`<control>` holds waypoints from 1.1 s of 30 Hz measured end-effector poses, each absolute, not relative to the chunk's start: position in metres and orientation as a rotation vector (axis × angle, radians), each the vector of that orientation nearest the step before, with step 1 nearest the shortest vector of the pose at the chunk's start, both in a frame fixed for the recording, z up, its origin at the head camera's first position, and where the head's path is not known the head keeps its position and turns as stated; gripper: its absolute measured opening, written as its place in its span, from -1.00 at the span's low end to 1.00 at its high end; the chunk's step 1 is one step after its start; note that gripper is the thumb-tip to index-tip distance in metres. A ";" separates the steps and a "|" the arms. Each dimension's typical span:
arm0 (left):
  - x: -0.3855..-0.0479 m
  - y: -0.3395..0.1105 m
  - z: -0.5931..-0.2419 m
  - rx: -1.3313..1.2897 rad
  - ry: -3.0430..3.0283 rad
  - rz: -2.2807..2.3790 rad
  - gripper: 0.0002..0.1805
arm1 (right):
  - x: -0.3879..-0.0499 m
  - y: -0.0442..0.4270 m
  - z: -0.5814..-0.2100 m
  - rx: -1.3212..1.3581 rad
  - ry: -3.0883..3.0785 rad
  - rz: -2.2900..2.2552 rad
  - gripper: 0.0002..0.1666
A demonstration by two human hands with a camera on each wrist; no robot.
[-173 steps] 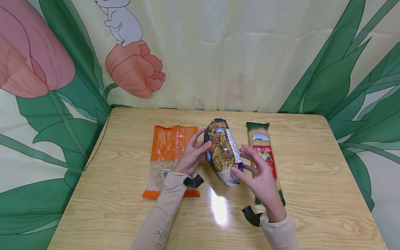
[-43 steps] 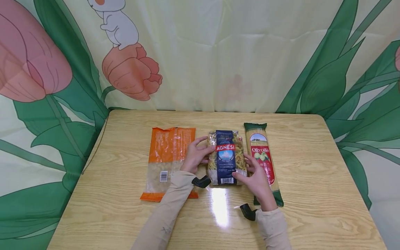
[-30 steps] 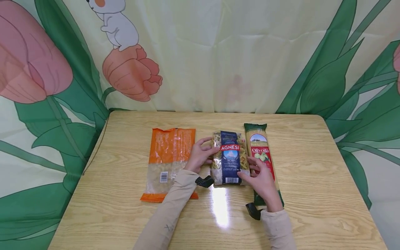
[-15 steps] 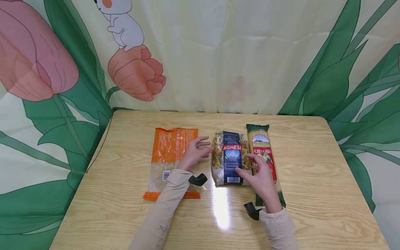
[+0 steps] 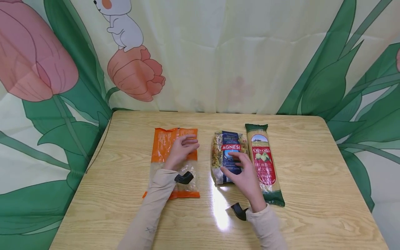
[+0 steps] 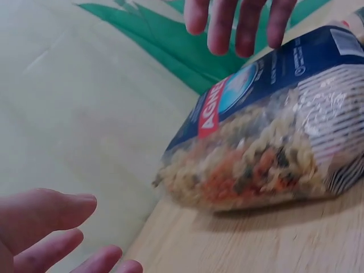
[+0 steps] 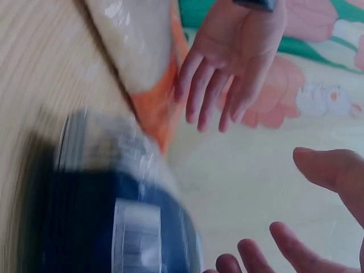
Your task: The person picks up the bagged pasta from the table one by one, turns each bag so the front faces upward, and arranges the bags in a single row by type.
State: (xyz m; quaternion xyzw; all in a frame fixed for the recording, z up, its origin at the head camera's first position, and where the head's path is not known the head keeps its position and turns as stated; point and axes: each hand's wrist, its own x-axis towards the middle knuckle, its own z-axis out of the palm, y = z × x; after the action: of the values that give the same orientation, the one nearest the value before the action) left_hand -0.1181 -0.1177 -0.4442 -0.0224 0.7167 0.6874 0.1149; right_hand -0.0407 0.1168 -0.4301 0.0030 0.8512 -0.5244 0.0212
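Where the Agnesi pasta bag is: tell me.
In the head view, the Agnesi pasta bag lies right of centre on the table, between the orange-and-clear bag and the Olivoilà packet, partly hidden by the right hand.

You are at an indoor tabletop station, screened by a printed fabric curtain (image 5: 193, 52); whether the room around you is a home, a studio or an office, you cannot tell, since the cloth hides it. Creases cross the curtain, which shows a large pink tulip (image 5: 37, 52), green leaves (image 5: 328, 83) and a white cartoon animal (image 5: 125, 33), a cheerful, domestic sort of print. Your wood-grain table (image 5: 315, 163) has rounded far corners and mirrors a bright light (image 5: 220, 208) near its middle. The Agnesi pasta bag (image 5: 217, 151) and Olivoilà pasta pack (image 5: 265, 170) on it are household groceries.
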 end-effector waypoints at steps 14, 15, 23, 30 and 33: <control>-0.108 -0.165 -0.438 -0.127 2.292 1.911 -0.42 | -0.036 0.083 -0.437 -0.312 2.292 -1.788 -0.23; -0.107 -0.169 -0.438 -0.140 2.308 1.903 -0.43 | -0.036 0.080 -0.439 -0.317 2.281 -1.785 -0.23; -0.104 -0.200 -0.437 -0.242 2.437 1.844 -0.42 | -0.038 0.060 -0.453 -0.358 2.287 -1.803 -0.22; -0.105 -0.218 -0.444 -0.359 2.455 1.864 -0.44 | -0.035 0.047 -0.464 -0.322 2.249 -1.825 -0.18; -0.105 -0.224 -0.449 -0.394 2.459 1.861 -0.43 | -0.036 0.043 -0.467 -0.340 2.234 -1.811 -0.17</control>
State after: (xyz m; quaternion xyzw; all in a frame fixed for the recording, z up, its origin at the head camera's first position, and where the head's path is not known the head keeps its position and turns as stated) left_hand -0.1055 -0.2236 -0.4495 -0.1268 0.7908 0.5985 0.0162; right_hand -0.0360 0.0432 -0.4675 -0.1164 0.7655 -0.6208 0.1226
